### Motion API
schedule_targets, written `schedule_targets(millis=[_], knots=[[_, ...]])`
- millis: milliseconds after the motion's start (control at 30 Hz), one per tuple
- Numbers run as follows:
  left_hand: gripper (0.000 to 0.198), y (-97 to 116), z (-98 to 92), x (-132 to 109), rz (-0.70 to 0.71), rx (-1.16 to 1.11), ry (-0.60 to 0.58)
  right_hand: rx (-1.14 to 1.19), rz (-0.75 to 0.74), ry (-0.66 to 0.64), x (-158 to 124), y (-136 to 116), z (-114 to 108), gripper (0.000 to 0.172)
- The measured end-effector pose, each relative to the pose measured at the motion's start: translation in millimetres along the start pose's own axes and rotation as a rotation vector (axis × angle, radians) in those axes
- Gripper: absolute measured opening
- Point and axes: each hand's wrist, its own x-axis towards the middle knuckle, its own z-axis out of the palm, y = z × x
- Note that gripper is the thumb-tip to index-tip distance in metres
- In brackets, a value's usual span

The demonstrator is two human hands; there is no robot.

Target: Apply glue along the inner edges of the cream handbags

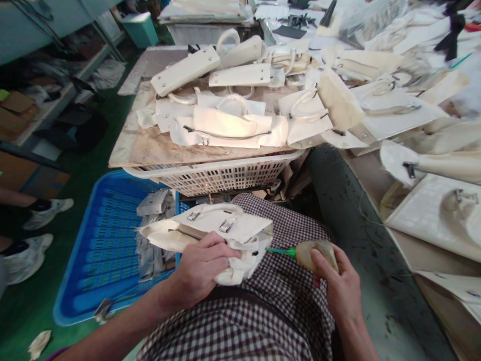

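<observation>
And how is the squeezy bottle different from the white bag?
The bottle is yellowish-brown with a green nozzle; the bag is white with metal fittings. The bottle looks smaller than the bag. The bottle is in the right hand, the bag in the left hand. Both are held.

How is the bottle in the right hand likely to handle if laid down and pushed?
The bottle would probably roll on its side, given its rounded body. Its cloudy, translucent wall suggests soft plastic that would likely give under a squeeze. The long, thin green nozzle might bend if knocked.
</observation>
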Motion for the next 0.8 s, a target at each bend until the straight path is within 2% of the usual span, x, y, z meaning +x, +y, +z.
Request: schedule_targets(millis=[200, 500, 800], knots=[[0.028, -2, -3.4, 2, 0.004, -0.007, -0.012, 0.053, 0.058, -0.039, -17, 3, 0, 0.059], [0.026, -4, -5.4, 4, -0.03, -0.027, -0.016, 0.091, 0.115, 0.008, -32, 13, -5, 0.068], [0.024, -6, -5.7, 7, -0.05, -0.031, -0.006, 0.065, 0.132, 0.049, -52, -3, 4, 0.067]])
